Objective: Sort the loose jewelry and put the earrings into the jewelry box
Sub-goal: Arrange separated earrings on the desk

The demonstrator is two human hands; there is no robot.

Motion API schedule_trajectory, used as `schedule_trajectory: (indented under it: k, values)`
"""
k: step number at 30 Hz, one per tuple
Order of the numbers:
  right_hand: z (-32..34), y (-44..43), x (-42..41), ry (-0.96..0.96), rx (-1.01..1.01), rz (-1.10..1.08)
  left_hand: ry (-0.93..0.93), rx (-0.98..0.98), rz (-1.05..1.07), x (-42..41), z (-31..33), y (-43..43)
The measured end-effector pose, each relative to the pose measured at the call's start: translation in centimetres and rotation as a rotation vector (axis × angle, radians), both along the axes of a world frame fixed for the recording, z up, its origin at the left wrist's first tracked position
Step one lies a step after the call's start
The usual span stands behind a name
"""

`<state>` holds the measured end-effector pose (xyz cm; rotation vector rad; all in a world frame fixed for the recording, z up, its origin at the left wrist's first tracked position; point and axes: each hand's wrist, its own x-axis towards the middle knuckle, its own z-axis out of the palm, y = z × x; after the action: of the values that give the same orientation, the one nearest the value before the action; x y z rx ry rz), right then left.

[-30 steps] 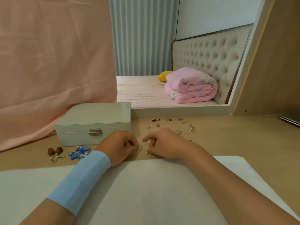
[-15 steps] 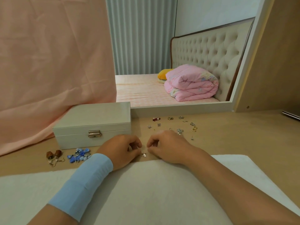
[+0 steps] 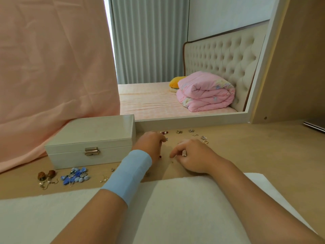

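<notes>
White box (image 3: pixel 91 138), one; brown earrings (image 3: pixel 42 175), two.

one wide head-worn camera looks forward and slightly down across the near desk (image 3: pixel 255 155) toward the mirror (image 3: pixel 193 119).

"What sort of place is this?"

"A bedroom in somebody's home. At one o'clock, inside that white frame (image 3: pixel 193 119), there's a bed (image 3: pixel 149 101) with a tufted headboard (image 3: pixel 219 55). A folded pink quilt (image 3: pixel 205 92) and a yellow pillow (image 3: pixel 175 80) lie on it."

"And at twelve?"

"Pleated grey curtains (image 3: pixel 149 41)."

"The table (image 3: pixel 246 152)?"

"Pale wood, like a dressing table. A white jewelry box (image 3: pixel 91 138) sits at ten o'clock with earrings (image 3: pixel 75 176) scattered beside it, and a pink cloth (image 3: pixel 52 67) hangs behind."
</notes>
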<state>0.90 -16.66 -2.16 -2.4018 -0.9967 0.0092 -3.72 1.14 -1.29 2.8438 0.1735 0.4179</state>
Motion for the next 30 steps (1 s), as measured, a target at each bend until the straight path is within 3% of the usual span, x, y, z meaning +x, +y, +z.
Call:
schedule_trajectory:
  k: [8, 19, 26, 30]
  values:
    - [-0.3, 0.2, 0.6, -0.074, -0.050, 0.049, 0.078, -0.005, 0.132, 2.6, -0.6, -0.3]
    - [1.3, -2.6, 2.2, 0.041, 0.177, -0.068, 0.142, -0.005, 0.139, 3.2, -0.1, -0.3]
    - [2.0, -3.6, 2.2, 0.253, -0.156, -0.002, 0.026, 0.004, 0.106, 1.6, 1.5, -0.4]
    - [2.1, -3.8, 2.5, 0.273, -0.138, 0.018, 0.037, -0.094, -0.021, -0.6, 2.3, -0.9]
